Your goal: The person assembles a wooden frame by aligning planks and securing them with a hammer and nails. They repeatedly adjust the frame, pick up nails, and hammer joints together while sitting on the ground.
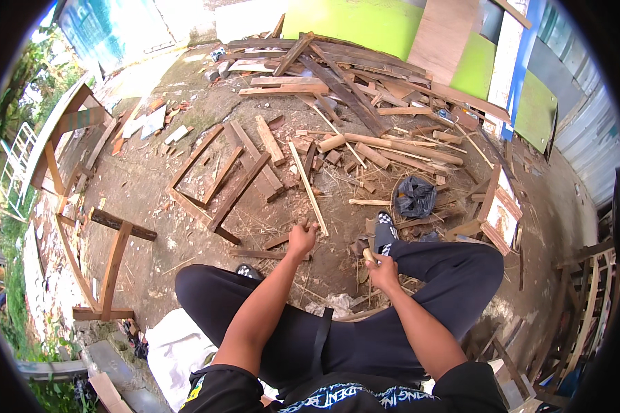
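My left hand (301,238) is held out in front of my lap with its fingers curled together. Whatever may be in them is too small to make out. Just beyond the fingertips lies the lower end of a thin pale wooden strip (308,186); I cannot tell whether they touch. By my right knee, my right hand (384,272) is closed around a short, pale, rounded wooden handle (369,255), whose top sticks out above the thumb. Any other part of that tool is hidden.
A rectangular wooden frame (179,196) lies ahead on the ground. Beyond it are piled planks (344,96) and round poles (420,148). A black plastic bag (415,197) sits past my right shoe (386,234). Wooden legs (114,268) stand at left.
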The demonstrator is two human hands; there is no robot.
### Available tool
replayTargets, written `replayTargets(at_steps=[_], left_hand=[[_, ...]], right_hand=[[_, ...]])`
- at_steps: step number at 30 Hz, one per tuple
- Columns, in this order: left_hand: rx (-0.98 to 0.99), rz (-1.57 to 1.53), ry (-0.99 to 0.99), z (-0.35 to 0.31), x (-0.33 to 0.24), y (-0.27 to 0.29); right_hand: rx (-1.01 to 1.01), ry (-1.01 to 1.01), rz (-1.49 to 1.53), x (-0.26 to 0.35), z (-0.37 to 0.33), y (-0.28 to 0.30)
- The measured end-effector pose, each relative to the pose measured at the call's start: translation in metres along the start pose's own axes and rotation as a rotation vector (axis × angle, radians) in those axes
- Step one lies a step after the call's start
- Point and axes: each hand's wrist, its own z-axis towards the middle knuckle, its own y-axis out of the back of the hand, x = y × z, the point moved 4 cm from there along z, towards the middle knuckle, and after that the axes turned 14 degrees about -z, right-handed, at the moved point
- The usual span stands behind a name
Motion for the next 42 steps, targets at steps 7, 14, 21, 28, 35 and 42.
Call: replayTargets(at_steps=[7, 14, 21, 28, 35, 42], left_hand=[[0.408, 0.166, 0.004, -0.005, 0.015, -0.017], [0.782, 0.02, 0.308, -0.074, -0.052, -0.083], [0.428, -0.536, 0.385, -0.084, -0.057, -0.108], [0.122, -0.436, 0.376, -0.032, 0.004, -0.069], [0.238, -0.309, 0.213, -0.018, -0.024, -0.149], [0.329, 0.041, -0.169, -0.031, -0.019, -0.128]], right_hand=[[-0.007, 0.053, 0.079, -0.001, 0.005, -0.007], [-0.124, 0.263, 0.152, 0.02, -0.023, 0.025], [-0.101, 0.276, 0.148, 0.048, -0.037, 0.059], [0.533, 0.598, -0.251, 0.072, 0.004, 0.072], [-0.022, -0.11, -0.034, -0.199, 0.159, 0.032], [-0.342, -0.54, -0.128, -0.251, 0.186, 0.025]])
